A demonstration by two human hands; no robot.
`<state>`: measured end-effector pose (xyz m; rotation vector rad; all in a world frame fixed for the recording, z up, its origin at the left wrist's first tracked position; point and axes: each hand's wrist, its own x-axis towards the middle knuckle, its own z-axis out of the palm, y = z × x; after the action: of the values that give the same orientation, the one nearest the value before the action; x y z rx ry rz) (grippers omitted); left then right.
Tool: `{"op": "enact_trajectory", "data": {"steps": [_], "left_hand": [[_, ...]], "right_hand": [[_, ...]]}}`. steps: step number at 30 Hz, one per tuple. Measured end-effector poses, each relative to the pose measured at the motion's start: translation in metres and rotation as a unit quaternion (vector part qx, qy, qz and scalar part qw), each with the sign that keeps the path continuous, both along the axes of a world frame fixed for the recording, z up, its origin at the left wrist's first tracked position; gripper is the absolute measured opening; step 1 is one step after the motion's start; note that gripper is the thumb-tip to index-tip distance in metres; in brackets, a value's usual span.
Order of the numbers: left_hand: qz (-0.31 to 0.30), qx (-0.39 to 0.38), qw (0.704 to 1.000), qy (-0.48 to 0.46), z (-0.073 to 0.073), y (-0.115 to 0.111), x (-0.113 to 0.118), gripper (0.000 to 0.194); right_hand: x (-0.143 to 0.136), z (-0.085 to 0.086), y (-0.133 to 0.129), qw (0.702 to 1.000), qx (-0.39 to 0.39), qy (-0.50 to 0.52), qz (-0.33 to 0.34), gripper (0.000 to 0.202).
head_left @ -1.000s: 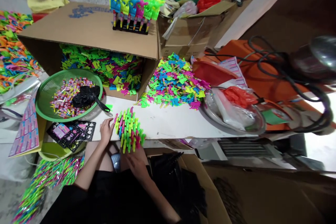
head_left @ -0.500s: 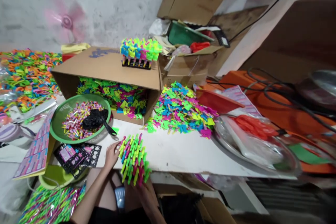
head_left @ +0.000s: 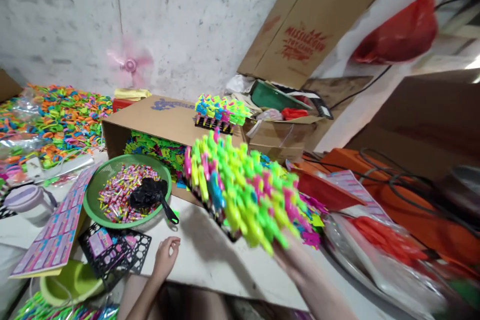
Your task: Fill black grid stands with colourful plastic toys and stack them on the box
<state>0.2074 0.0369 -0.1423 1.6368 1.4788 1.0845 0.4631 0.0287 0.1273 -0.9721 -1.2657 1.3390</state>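
Right hand [head_left: 294, 262] holds up a rack of bright toys [head_left: 240, 190], left hand [head_left: 166, 258] curls empty; looks like carrying, so keep it level.

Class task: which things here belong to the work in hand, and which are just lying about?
Likely part of the work:
rack of bright plastic pieces, held in the right hand
similar rack on cardboard box
small tubes in green basket

Likely just around:
lidded mug
pink fan
hanging red bag

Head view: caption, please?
Right hand holds a rack of bright toys above the table, left hand near the green basket.
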Motion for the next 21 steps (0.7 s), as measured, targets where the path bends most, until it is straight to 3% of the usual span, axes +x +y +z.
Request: {"op": "enact_trajectory", "data": {"steps": [5, 7, 9, 12, 15, 19, 21], "left_hand": [[0.010, 0.019, 0.999, 0.029, 0.000, -0.004, 0.004, 0.024], [0.015, 0.023, 0.999, 0.028, -0.002, -0.004, 0.005, 0.022], [0.023, 0.027, 0.999, 0.023, -0.006, -0.003, 0.007, 0.021], [0.031, 0.036, 0.999, 0.014, -0.013, -0.003, 0.011, 0.019], [0.036, 0.034, 0.999, 0.016, -0.024, -0.002, 0.016, 0.019], [0.045, 0.058, 0.997, 0.026, -0.045, 0.001, 0.022, 0.018], [0.045, 0.063, 0.997, 0.026, -0.053, 0.002, 0.024, 0.018]], "right_hand": [[-0.044, 0.092, 0.126, 0.996, -0.026, 0.085, 0.019, 0.011], [-0.074, 0.118, 0.181, 0.994, -0.021, 0.107, -0.003, 0.010], [-0.104, 0.131, 0.229, 0.992, -0.025, 0.117, -0.023, 0.020], [-0.136, 0.129, 0.288, 0.989, -0.038, 0.135, -0.041, 0.019], [-0.150, 0.110, 0.332, 0.986, -0.056, 0.144, -0.059, 0.015], [-0.151, 0.083, 0.369, 0.981, -0.087, 0.139, -0.098, 0.017], [-0.150, 0.075, 0.379, 0.983, -0.063, 0.150, -0.088, 0.018]]}}
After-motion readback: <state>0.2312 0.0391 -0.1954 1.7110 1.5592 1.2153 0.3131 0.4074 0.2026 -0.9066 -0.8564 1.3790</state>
